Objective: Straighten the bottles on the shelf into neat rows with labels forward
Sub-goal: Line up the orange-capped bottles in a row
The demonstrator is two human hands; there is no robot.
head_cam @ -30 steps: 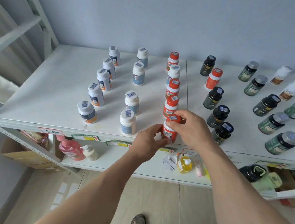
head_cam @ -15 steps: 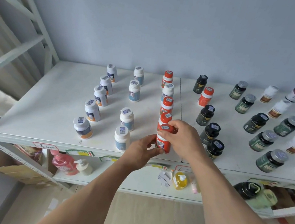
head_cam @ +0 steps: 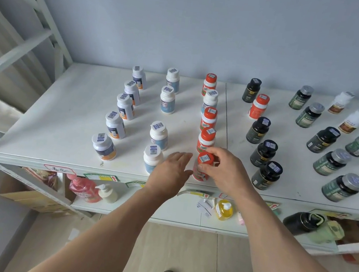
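Right hand (head_cam: 226, 170) is wrapped on the front red-capped bottle (head_cam: 203, 166), fingers curled round the cap and shoulder, thumb on the near side. Bottle stands upright at the front edge of the shelf (head_cam: 61, 119), at the head of the red-cap row (head_cam: 209, 117).

Left hand (head_cam: 172, 169) is flat and spread, fingers loose, holding nothing. Fingertips sit just beside the bottle's left side; can't tell if they touch.

Step looks like final twist and seat of this front bottle. To do it well: turn from the cap with the right hand, keep the base flat on the shelf, stop when the label faces out, then sight down the row so it lines up with the red caps behind. Use the open left palm as a stop so it doesn't slide off the edge.

White-cap bottle (head_cam: 152, 157) sits close on the left, black bottle (head_cam: 267, 174) close on the right. Watch the elbows.
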